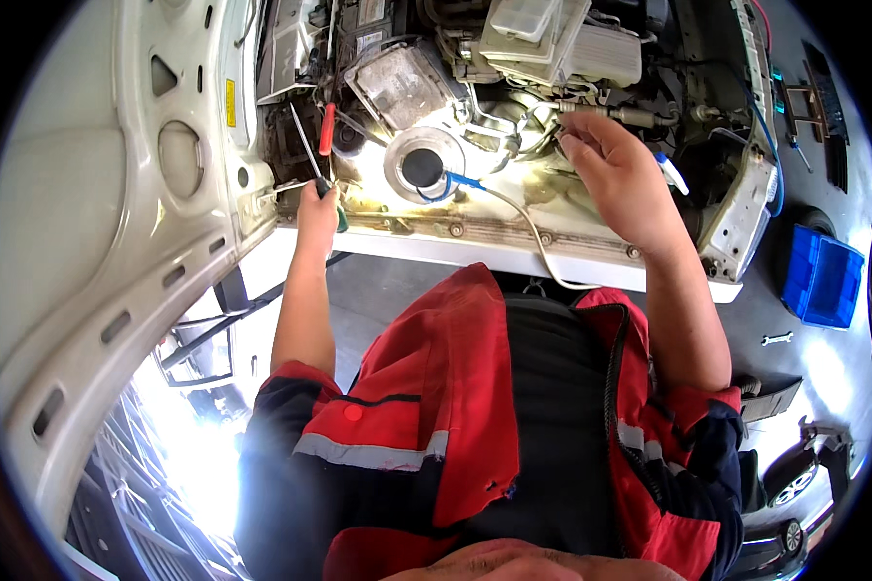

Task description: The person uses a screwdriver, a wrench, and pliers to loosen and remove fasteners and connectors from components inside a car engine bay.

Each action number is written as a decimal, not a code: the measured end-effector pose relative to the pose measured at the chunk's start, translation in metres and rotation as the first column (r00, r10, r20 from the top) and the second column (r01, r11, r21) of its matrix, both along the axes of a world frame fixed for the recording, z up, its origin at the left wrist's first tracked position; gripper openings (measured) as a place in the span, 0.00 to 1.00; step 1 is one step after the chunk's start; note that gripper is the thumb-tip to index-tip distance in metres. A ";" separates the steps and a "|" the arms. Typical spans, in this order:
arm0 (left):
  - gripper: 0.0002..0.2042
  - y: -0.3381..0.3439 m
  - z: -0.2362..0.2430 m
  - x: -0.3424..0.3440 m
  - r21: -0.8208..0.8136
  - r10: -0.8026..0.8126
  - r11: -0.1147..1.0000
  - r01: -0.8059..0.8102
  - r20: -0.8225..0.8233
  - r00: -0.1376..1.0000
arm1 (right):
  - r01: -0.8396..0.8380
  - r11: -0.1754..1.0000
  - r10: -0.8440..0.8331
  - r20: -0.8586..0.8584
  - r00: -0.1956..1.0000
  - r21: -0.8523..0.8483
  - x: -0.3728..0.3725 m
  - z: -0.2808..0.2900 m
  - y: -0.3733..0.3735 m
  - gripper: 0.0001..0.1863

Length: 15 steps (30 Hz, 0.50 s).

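Note:
In my left hand is a screwdriver with a dark and green handle, my fingers wrapped round it and its long shaft pointing away into the engine bay. Just right of that shaft lies a red-handled tool. My right hand reaches over the engine parts with its fingers drawn together near a metal pipe. The fingertips are blurred, and what they hold, if anything, is hidden. Between my hands a lit round work lamp with a dark centre sits by the front panel, a pale cable trailing from it.
The raised white bonnet fills the left side. A dirty metal box and a stack of pale plastic containers stand farther in. A white-and-blue object lies right of my right hand. On the floor are a blue crate and a spanner.

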<state>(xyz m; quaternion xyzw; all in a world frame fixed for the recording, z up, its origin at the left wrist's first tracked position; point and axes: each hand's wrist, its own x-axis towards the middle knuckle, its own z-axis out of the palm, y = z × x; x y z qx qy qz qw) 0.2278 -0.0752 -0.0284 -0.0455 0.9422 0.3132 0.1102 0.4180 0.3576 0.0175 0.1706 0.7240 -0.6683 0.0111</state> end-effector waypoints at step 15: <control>0.12 -0.012 -0.069 0.013 0.486 0.354 0.608 -0.628 0.541 0.763 | -0.007 0.899 -0.005 0.027 1.000 0.437 0.099 0.032 -0.093 0.20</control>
